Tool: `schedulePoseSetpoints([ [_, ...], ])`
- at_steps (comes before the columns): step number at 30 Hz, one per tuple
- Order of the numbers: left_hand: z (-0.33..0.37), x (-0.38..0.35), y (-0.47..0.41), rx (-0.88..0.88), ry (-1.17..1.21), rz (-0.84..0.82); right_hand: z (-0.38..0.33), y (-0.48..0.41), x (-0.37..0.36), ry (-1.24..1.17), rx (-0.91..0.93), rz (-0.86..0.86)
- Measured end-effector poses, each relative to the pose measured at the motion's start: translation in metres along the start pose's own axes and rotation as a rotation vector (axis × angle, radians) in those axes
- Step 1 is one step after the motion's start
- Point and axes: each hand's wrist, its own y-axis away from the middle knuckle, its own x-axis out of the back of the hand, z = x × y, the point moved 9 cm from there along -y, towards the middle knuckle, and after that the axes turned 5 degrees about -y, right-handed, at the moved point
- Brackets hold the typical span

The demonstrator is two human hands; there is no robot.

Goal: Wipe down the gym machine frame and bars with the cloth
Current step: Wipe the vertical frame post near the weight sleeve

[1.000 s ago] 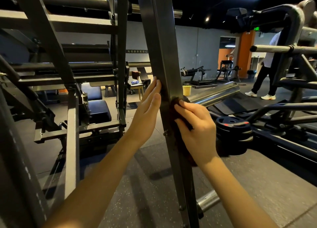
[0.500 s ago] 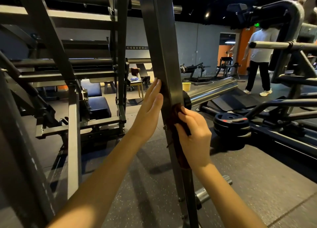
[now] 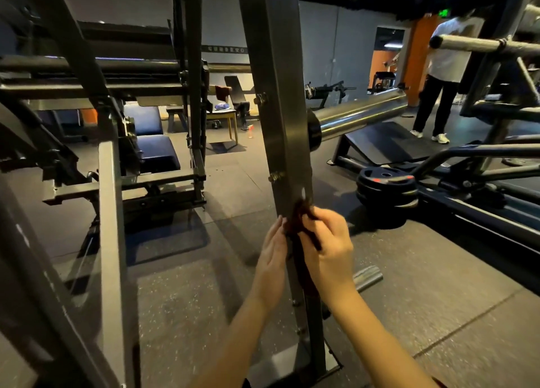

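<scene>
A tall grey steel upright (image 3: 274, 101) of the gym machine frame runs from the top of the view down to a base plate on the floor. A dark brown cloth (image 3: 298, 227) is wrapped against the upright's lower part. My right hand (image 3: 327, 253) grips the cloth from the right side, fingers curled round it. Flat against the post's left face lies my left hand (image 3: 273, 256), fingers straight, touching the cloth's edge. Most of the cloth is hidden behind my right hand.
A chrome bar (image 3: 359, 117) sticks out to the right of the upright. Black weight plates (image 3: 387, 186) are stacked on the floor at right. A person (image 3: 444, 74) stands at the back right. More frame members and a padded seat (image 3: 155, 151) fill the left.
Both hands slid down the upright with the cloth, from about mid-height to its lower part. The view tilted downward. The person at the back right walked a little.
</scene>
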Motion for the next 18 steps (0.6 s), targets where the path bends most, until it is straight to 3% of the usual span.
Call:
schedulePoseSetpoints([
  [4,-0.003,0.000,-0.002,-0.026,-0.001,0.036,0.007,0.016,-0.001,0.074,0.074,-0.112],
  [10,-0.004,0.000,-0.007,-0.071,0.092,0.018,-0.022,-0.041,0.010,-0.016,0.188,0.045],
  [16,-0.010,0.001,-0.007,-0.060,0.073,0.030,0.001,0.011,0.000,0.045,0.214,-0.077],
  [18,-0.009,-0.002,-0.005,-0.062,0.077,0.021,-0.010,-0.004,0.005,0.045,0.233,-0.049],
])
